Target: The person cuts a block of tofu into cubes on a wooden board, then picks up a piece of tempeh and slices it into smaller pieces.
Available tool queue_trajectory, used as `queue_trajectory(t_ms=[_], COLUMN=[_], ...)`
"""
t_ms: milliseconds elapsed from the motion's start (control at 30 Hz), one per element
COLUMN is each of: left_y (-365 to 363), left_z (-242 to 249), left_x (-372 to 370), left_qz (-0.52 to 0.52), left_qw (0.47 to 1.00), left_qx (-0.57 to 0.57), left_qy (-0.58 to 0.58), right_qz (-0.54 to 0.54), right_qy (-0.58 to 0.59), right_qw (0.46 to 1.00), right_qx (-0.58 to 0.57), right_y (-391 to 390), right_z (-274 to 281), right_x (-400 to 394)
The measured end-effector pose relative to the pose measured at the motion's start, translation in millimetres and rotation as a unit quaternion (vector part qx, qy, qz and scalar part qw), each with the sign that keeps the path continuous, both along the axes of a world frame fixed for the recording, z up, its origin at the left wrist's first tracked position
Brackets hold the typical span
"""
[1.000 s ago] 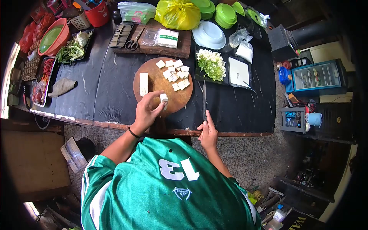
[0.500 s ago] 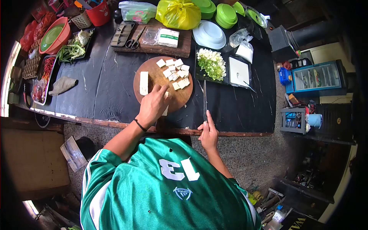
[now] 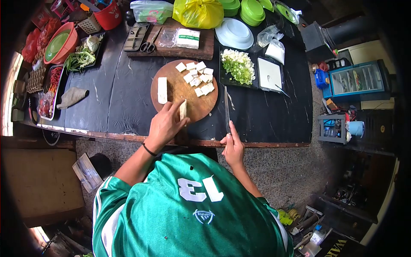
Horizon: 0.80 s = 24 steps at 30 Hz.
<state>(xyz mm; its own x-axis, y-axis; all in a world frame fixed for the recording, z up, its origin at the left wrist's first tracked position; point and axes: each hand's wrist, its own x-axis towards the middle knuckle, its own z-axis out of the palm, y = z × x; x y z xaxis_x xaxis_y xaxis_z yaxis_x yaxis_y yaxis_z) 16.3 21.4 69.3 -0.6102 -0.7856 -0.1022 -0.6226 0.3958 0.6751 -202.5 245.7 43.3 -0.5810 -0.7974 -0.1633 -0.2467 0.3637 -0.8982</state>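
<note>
A round wooden cutting board (image 3: 201, 107) lies near the table's front edge. White tofu cubes (image 3: 207, 79) are spread over its upper right part, and a whole tofu strip (image 3: 162, 90) lies at its left. My left hand (image 3: 165, 126), with a dark band on the wrist, has its fingers and thumb closed around another tofu strip (image 3: 183, 110) at the board's lower edge. To the right of the board, my right hand (image 3: 233, 147) grips a knife (image 3: 227, 107) by its handle, index finger extended along it. The blade points away from me, apart from the tofu.
A black tray (image 3: 223, 77) of chopped greens and a white rectangular container (image 3: 269, 73) stand right of the board. Behind lies a thick wooden block (image 3: 205, 49) with scissors (image 3: 150, 46) and a packet (image 3: 188, 39). Vegetable trays (image 3: 87, 58) sit left, near a cloth (image 3: 72, 97).
My left hand has shifted slightly down and left, and the tofu strip at its fingers now shows upright. The knife has stayed nearly in place.
</note>
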Motion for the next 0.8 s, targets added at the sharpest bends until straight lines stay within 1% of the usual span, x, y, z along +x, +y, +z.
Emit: queue_trajectory(t_ms=[33, 100, 133, 200, 233, 333, 467, 533, 567, 600, 633, 667, 733, 767, 800], left_y=[-2.2, -9.4, -12.3, -20.7, -24.9, -31.5, -27.6, -20.4, -19.1, -18.0, -16.6, -13.6, -6.0, -4.6, -4.3], left_z=[0.4, 1.5, 3.7, 9.9, 13.3, -1.0, -4.5, -4.8, -8.1, -11.8, -14.9, -17.3, -18.3, -22.7, -27.9], left_x=[4.0, 16.6, 17.9, 20.5, 18.2, 10.6, 9.2, 6.9, 6.0, 4.1, 2.9, 2.6, 3.7, 6.3, 9.5], left_qz=[-0.001, -0.102, -0.103, -0.173, -0.19, -0.203, -0.193, -0.129, -0.13, -0.11, -0.09, -0.09, -0.051, -0.05, -0.064], left_qw=[1.0, 0.993, 0.993, 0.985, 0.981, 0.978, 0.98, 0.991, 0.991, 0.994, 0.996, 0.996, 0.996, 0.996, 0.989], left_qx=[0.0, -0.042, -0.042, -0.023, -0.002, -0.02, -0.017, -0.025, -0.024, -0.024, -0.023, -0.022, -0.068, -0.067, -0.125], left_qy=[0.001, 0.051, 0.05, -0.005, -0.029, -0.043, -0.032, -0.009, -0.01, -0.006, -0.003, -0.003, 0.023, 0.022, 0.049], right_qz=[-0.002, -0.005, -0.004, -0.002, 0.005, 0.013, -0.001, -0.001, 0.001, 0.0, 0.007, 0.014, 0.021, 0.034, 0.047], right_qy=[-0.001, -0.003, -0.004, -0.009, -0.005, 0.01, 0.01, 0.009, 0.009, 0.008, 0.003, -0.002, -0.004, -0.007, -0.009], right_qw=[1.0, 1.0, 1.0, 1.0, 1.0, 1.0, 1.0, 1.0, 1.0, 1.0, 1.0, 1.0, 0.999, 0.999, 0.998], right_qx=[-0.003, -0.006, -0.004, 0.0, -0.001, -0.006, 0.004, 0.0, -0.003, -0.002, 0.009, 0.02, 0.04, 0.035, 0.029], right_y=[0.1, 1.4, 1.8, 3.0, 2.5, 1.6, 1.5, 0.9, 0.8, -0.2, -0.8, -1.9, -6.8, -7.6, -8.5], right_z=[0.3, 1.9, 3.0, 2.2, 1.1, 5.0, 7.0, 5.6, 5.0, 6.1, 7.3, 8.8, 16.3, 15.9, 16.0], right_x=[1.3, 2.8, 2.9, 6.1, 6.8, 10.2, 11.6, 13.9, 14.9, 16.2, 18.1, 19.9, 26.6, 29.0, 31.2])
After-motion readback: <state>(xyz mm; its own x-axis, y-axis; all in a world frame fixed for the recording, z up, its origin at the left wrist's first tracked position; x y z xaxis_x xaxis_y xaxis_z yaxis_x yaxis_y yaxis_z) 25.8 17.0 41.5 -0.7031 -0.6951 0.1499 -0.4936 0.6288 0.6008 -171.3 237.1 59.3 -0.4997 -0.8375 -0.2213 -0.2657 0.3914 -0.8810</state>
